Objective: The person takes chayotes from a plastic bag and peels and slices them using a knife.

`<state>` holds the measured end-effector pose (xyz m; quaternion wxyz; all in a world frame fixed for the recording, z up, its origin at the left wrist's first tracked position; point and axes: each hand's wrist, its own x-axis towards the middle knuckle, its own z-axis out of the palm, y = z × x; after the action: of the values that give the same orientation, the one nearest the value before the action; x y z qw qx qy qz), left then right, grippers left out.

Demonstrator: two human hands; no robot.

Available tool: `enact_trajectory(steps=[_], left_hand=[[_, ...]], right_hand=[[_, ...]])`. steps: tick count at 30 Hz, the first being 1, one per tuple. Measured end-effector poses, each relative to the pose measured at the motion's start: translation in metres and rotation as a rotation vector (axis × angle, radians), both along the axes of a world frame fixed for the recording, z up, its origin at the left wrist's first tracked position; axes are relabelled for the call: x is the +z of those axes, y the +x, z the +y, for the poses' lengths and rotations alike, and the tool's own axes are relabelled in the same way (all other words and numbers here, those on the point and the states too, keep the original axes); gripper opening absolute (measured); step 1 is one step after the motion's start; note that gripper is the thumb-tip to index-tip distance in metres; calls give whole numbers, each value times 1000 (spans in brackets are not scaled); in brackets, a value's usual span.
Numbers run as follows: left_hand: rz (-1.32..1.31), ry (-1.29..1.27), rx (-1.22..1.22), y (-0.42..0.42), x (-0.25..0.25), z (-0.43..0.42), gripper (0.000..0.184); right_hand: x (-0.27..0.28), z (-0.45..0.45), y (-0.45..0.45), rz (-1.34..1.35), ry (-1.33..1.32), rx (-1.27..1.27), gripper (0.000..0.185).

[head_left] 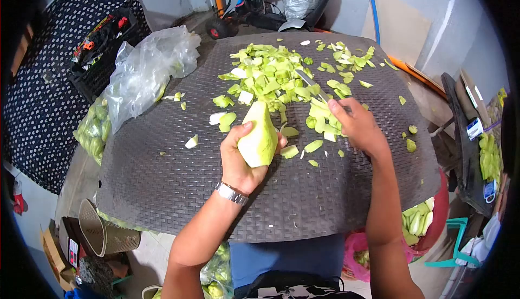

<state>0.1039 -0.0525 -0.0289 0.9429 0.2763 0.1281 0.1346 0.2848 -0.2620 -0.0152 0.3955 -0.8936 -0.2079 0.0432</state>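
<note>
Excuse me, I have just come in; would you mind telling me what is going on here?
Someone is at a table with a pale green vegetable in the left hand and a knife in the right hand. The vegetable looks at least partly peeled. The blade is away from it, pointing toward a heap of green peelings. More scraps lie scattered across the tabletop.

Dark woven table (162,190), heaped green peelings (271,74), scraps (313,146) scattered around them, clear plastic bag (154,63) at left edge
</note>
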Motion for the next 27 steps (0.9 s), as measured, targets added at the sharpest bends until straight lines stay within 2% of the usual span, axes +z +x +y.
enact_trajectory(steps=[3, 4, 7, 8, 9, 10, 11, 14, 18, 22, 27], left_hand=[[6, -18, 54, 8, -11, 4, 47], [15, -18, 74, 9, -11, 5, 44], [37, 66, 203, 21, -7, -1, 35], [68, 11, 208, 26, -13, 2, 29], [63, 72, 73, 24, -6, 4, 36], [13, 39, -1, 22, 8, 2, 39], [-37, 7, -73, 21, 18, 0, 42], [-140, -105, -174, 33, 6, 4, 48], [-136, -56, -243, 36, -10, 7, 55], [-20, -71, -192, 32, -4, -5, 55], [-72, -50, -241, 35, -21, 7, 50]], right_hand=[[9, 14, -24, -15, 193, 261, 71], [9, 25, -34, 20, 249, 282, 68], [7, 36, -65, -244, 116, 399, 91], [11, 37, -73, -265, 73, 442, 97], [15, 36, -81, -281, 28, 485, 103], [5, 40, -82, -434, 49, 514, 109], [3, 40, -83, -452, 34, 519, 110], [2, 42, -86, -505, -14, 531, 113], [2, 43, -84, -490, -11, 502, 110], [-4, 42, -88, -494, 8, 520, 110], [-2, 42, -87, -453, -60, 564, 115]])
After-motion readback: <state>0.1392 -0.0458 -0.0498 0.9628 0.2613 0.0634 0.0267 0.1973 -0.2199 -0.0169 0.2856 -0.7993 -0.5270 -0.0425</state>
